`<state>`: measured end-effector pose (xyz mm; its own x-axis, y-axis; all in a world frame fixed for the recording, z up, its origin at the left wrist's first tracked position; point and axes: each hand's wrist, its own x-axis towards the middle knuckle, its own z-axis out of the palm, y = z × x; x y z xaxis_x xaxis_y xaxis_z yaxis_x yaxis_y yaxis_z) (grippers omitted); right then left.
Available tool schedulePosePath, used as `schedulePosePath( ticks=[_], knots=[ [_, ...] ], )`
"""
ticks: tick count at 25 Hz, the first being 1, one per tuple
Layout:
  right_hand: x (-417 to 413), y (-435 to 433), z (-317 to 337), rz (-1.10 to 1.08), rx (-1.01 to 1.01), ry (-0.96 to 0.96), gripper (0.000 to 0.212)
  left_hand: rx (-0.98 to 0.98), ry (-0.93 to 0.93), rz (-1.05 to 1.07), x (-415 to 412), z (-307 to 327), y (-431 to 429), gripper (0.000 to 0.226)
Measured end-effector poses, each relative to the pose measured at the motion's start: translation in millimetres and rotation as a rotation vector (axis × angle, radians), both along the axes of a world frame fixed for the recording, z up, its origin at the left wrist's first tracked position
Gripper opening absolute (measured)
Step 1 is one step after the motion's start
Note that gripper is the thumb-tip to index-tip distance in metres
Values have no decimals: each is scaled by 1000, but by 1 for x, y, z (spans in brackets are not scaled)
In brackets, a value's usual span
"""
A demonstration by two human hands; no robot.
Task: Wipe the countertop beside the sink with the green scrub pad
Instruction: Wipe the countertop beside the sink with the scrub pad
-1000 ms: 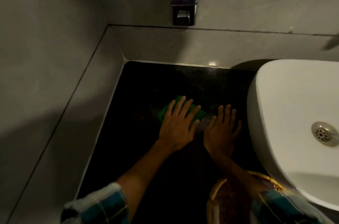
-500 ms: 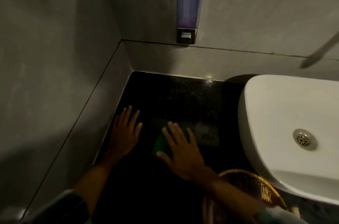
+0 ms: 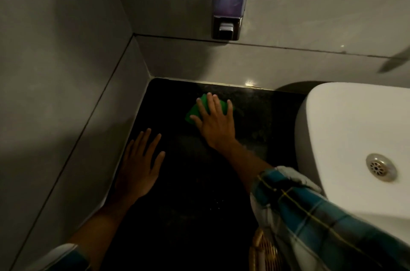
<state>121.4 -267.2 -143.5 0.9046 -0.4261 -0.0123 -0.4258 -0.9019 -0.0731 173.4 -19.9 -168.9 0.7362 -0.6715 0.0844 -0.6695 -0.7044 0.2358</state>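
Note:
The green scrub pad [image 3: 193, 113] lies on the black countertop [image 3: 257, 122] near the back wall, left of the white sink [image 3: 350, 124]. My right hand [image 3: 216, 123] presses flat on top of the pad with fingers spread, covering most of it; only its left edge and far corners show. My left hand [image 3: 142, 165] rests palm down on the countertop nearer to me, close to the left wall, fingers apart and holding nothing.
Grey tiled walls close the counter at the left and back. A soap dispenser [image 3: 229, 2] hangs on the back wall above the counter. A wicker basket [image 3: 264, 252] stands at the counter's near edge, under my right sleeve. The sink's drain [image 3: 380, 167] is at right.
One second ago my left hand was on the pad; my right hand took it over. The right hand has since pushed the pad toward the back wall, while the left hand rests by the left wall.

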Motion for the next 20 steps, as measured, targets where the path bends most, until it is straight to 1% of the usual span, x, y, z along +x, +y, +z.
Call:
schedulePosePath(
  ticks=[4,6,8,10,13,15,17,20],
  knots=[
    [-42,-59,6,-292,71,-18,59,-17,-2,2,-1,4,-2,58],
    [-76,-62,7,-438,159,-34,59,-18,-5,2,-2,7,-5,57],
    [-105,-30,7,-526,208,-21,61,-17,22,11,-3,9,-6,56],
    [-127,24,6,-552,197,-9,63,-19,24,27,-6,10,-5,55],
    [-150,108,9,-536,240,17,68,-5,27,36,-12,14,-6,55],
    [-154,153,6,-472,242,44,70,19,38,39,-13,15,-7,56],
    [-144,183,4,-327,232,50,69,39,36,38,-10,15,-7,56],
    [-134,205,8,-35,200,60,65,43,82,18,-5,13,-5,53]
  ],
)
